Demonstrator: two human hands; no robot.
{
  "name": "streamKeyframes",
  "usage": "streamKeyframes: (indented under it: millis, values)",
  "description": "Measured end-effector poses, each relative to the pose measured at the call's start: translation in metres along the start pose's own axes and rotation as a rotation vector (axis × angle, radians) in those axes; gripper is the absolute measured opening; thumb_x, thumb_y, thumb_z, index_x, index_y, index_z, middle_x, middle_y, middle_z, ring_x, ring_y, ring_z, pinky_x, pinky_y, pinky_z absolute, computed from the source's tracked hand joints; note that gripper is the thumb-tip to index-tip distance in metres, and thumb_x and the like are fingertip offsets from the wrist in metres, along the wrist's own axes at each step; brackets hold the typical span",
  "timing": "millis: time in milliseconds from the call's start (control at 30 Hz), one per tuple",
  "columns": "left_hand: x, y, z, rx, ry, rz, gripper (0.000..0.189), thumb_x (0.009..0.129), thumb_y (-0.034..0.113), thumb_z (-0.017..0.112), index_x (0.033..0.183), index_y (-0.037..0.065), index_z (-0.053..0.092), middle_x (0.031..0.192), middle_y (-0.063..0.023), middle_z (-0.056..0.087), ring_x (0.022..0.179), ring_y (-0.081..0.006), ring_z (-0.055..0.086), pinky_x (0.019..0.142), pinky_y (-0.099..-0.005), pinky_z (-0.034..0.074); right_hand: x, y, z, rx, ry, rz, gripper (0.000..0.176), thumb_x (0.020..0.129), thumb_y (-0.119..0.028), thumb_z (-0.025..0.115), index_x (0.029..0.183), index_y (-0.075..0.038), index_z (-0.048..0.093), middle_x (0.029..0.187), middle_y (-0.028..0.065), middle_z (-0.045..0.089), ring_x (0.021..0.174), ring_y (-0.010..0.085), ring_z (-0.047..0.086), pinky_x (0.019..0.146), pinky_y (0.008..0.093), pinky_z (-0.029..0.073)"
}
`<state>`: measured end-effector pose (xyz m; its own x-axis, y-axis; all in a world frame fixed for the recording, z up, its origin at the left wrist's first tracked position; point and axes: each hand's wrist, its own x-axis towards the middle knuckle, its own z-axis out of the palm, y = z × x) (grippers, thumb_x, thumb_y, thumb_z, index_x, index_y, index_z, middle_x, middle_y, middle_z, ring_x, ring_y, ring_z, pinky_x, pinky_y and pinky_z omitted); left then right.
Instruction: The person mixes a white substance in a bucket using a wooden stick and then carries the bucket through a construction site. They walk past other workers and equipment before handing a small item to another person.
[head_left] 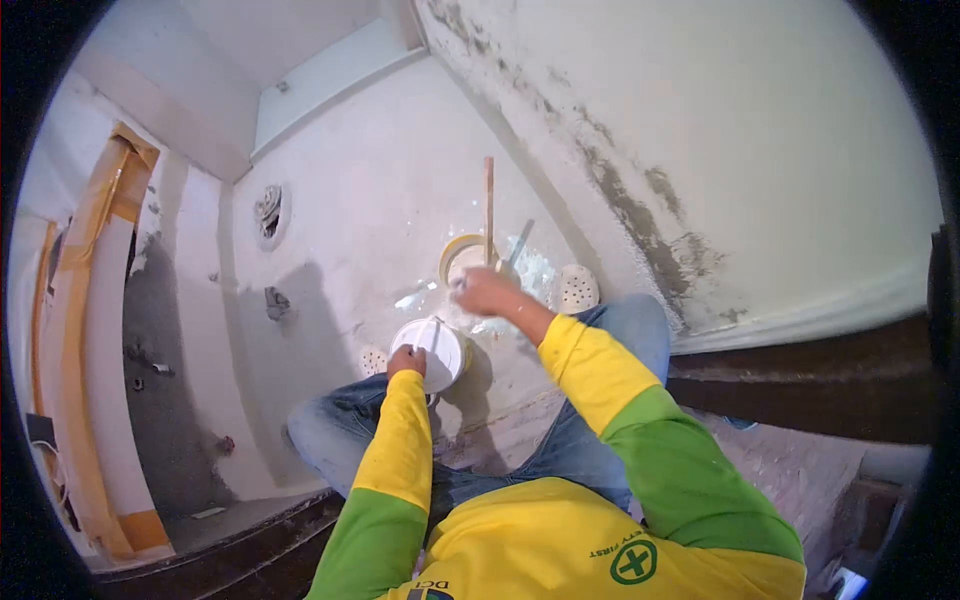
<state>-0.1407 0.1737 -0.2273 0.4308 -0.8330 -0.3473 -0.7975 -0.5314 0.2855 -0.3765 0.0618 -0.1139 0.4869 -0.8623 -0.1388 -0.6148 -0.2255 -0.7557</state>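
Observation:
Between my knees stands a white bucket (441,372), seen from above with a pale strip across its top. My left hand (406,362) is closed at the left side of its rim. Ahead and to the right, my right hand (487,293) has its fingers drawn together; a small whitish thing shows at their tips, too little to name. Just beyond that hand lies a round container with a yellowish rim (446,257), partly hidden by it. A wooden stick (489,200) rises from the container, and a flat grey-blue strip (521,243) slants beside it.
White wet splashes (538,278) spot the pale floor around the container. On my right runs a pale wall (760,170) with dark rough patches. Taped orange-brown trim (75,350) stands at the left. A dark ledge (810,385) crosses behind my right knee. Recessed holes (270,212) show ahead left.

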Motion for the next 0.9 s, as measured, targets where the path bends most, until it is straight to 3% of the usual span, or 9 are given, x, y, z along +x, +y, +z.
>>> streamKeyframes:
  millis: [200,300,333,400,433,467,533,767,900]
  values:
    - [0.058,-0.036,0.05,-0.096,-0.264,0.033,0.043,0.084,0.053,0.049,0.104,0.02,0.067,0.104,-0.0115,0.067,0.097,-0.0325,0.062,0.086,-0.0422,0.047,-0.063,0.003,0.039,0.04,0.055,0.052,0.036,0.077,-0.031,0.062,0.102,-0.005,0.064,0.106,0.0201,0.063,0.096,0.0361,0.06,0.085,0.0417,0.047]
    - [0.118,-0.055,0.069,0.027,-0.263,0.225,0.04,0.093,0.031,0.04,0.133,0.029,0.045,0.105,-0.003,0.068,0.095,-0.0265,0.064,0.083,-0.042,0.048,-0.105,0.006,0.057,0.092,0.178,0.071,0.025,0.08,-0.023,0.058,0.093,-0.004,0.065,0.095,0.0199,0.065,0.089,0.0366,0.061,0.079,0.0428,0.048]
    - [0.069,-0.013,0.011,0.529,-0.22,0.337,0.047,0.093,0.023,0.04,0.139,0.029,0.035,0.107,0.0008,0.067,0.093,-0.0243,0.065,0.078,-0.0399,0.051,-0.115,0.005,0.062,0.05,0.212,0.008,0.024,0.08,-0.022,0.056,0.091,-0.004,0.067,0.091,0.0194,0.065,0.087,0.0365,0.062,0.078,0.0427,0.048]
    - [0.085,-0.036,0.018,-0.416,-0.069,0.24,0.053,0.082,0.045,0.059,0.122,0.011,0.054,0.082,-0.0041,0.069,0.07,-0.019,0.066,0.058,-0.0394,0.05,-0.142,-0.016,0.057,0.051,0.189,0.014,0.027,0.08,-0.024,0.056,0.093,-0.004,0.067,0.093,0.0199,0.065,0.089,0.0361,0.062,0.08,0.0419,0.048]
    - [0.012,0.011,-0.053,-1.143,-0.278,-0.309,0.06,0.074,0.061,0.062,0.091,0.004,0.062,0.055,-0.0042,0.053,0.044,-0.0178,0.05,0.042,-0.0365,0.04,-0.153,-0.027,0.053,0.073,0.21,0.024,0.029,0.081,-0.027,0.056,0.095,-0.004,0.067,0.095,0.0205,0.065,0.092,0.0357,0.061,0.082,0.0413,0.048]
    - [-0.058,0.044,-0.1,-1.22,-0.206,-0.218,0.06,0.077,0.066,0.056,0.071,0.006,0.057,0.047,0.0009,0.038,0.035,-0.015,0.033,0.036,-0.0298,0.03,-0.161,-0.038,0.05,0.102,0.224,0.023,0.032,0.082,-0.03,0.057,0.097,-0.004,0.067,0.097,0.0211,0.064,0.094,0.0354,0.061,0.083,0.0407,0.047]
    - [-0.069,0.038,-0.127,-1.376,-0.434,-0.06,0.063,0.075,0.071,0.054,0.068,0.009,0.054,0.047,-0.0004,0.044,0.035,-0.0156,0.039,0.035,-0.0285,0.034,-0.173,-0.073,0.042,0.113,0.272,-0.03,0.034,0.082,-0.032,0.057,0.1,-0.004,0.066,0.099,0.0216,0.064,0.096,0.0348,0.061,0.084,0.0403,0.047]
    - [-0.223,0.125,-0.278,-1.408,-0.512,0.446,0.065,0.08,0.069,0.048,0.073,0.006,0.059,0.057,-0.0054,0.057,0.048,-0.0198,0.055,0.048,-0.0304,0.048,-0.234,-0.221,-0.048,0.194,0.164,-0.092,0.041,0.083,-0.033,0.058,0.11,-0.003,0.062,0.106,0.0212,0.062,0.098,0.0324,0.06,0.085,0.0402,0.046]
    - [-0.31,0.162,-0.357,-1.45,-0.737,0.78,0.071,0.086,0.065,0.041,0.093,-0.002,0.063,0.079,-0.0155,0.067,0.07,-0.0255,0.066,0.068,-0.0358,0.053,-0.294,-0.275,-0.11,0.14,0.372,-0.167,0.038,0.081,-0.029,0.059,0.11,-0.004,0.062,0.1,0.0216,0.064,0.093,0.0315,0.062,0.082,0.0403,0.046]
